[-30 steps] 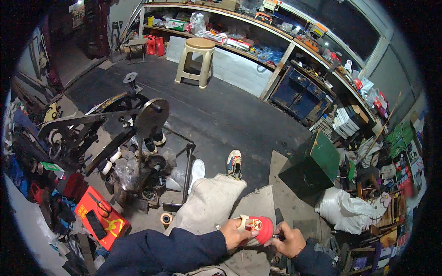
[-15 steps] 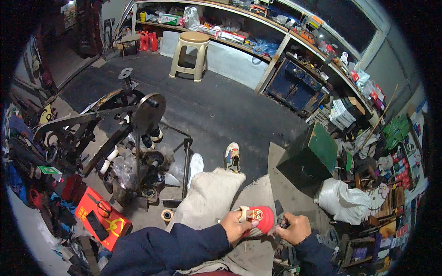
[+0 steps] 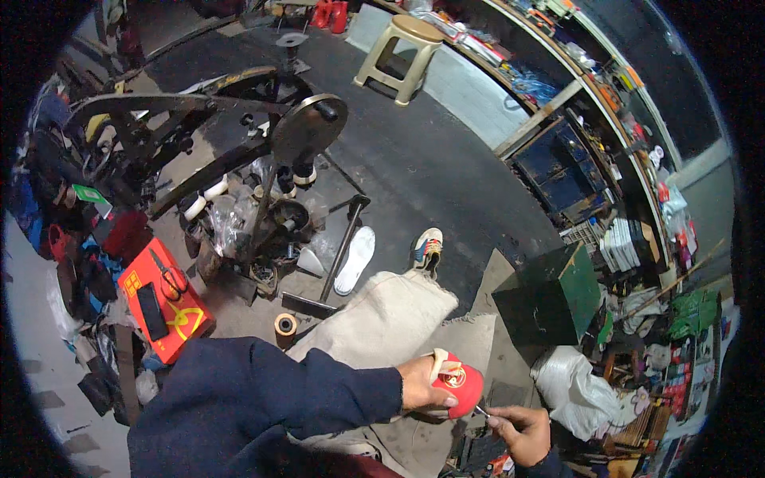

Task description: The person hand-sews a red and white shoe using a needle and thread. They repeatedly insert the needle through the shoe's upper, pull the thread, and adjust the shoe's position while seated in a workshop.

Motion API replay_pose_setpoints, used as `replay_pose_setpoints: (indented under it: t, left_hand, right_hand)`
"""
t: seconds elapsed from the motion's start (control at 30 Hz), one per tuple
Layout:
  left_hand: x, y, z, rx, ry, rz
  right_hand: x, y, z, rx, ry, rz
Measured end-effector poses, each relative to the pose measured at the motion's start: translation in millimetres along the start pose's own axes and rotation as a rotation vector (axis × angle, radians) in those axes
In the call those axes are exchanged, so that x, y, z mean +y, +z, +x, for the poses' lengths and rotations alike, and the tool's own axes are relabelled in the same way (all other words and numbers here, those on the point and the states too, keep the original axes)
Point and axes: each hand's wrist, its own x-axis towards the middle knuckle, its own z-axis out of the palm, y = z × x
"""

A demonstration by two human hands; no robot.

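My left hand [image 3: 422, 385] grips a red shoe [image 3: 468, 389] with a cream-coloured edge and a round gold emblem, its rounded end pointing right. The shoe is held above the beige cloth [image 3: 398, 307] over my lap, and part of it is hidden behind my fingers. My right hand [image 3: 522, 434] is closed round a thin metal tool [image 3: 481, 411], perhaps an awl. Its tip is at the shoe's lower right rim; whether it pierces the rim I cannot tell.
To the left are a black iron sewing machine [image 3: 295, 131], an orange-red box [image 3: 187, 319] bearing scissors and a phone, and a thread spool [image 3: 285, 325]. A white insole [image 3: 355, 261] lies ahead. On the right stand a green box [image 3: 550, 295] and a white sack [image 3: 574, 390].
The whole view has shifted and tilted. My right hand, earlier a fist beside the shoe's edge, is now lower, with the thin tool showing between its fingers and the shoe. My left hand keeps its grip.
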Motion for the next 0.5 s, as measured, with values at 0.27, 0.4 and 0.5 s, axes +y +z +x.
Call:
replay_pose_setpoints:
  t: [0.27,0.4,0.5]
  left_hand:
    - [5.4,-18.9,3.8,-0.05,0.019,-0.161]
    - [9.0,-30.4,5.7,-0.103,0.004,-0.141]
    - [10.4,-33.1,6.3,-0.153,0.021,-0.141]
  right_hand:
    - [-35.8,20.0,22.8,-0.047,0.047,0.054]
    - [-48.4,30.7,32.1,-0.023,-0.065,-0.017]
    - [-52.2,34.7,36.2,-0.007,-0.067,-0.049]
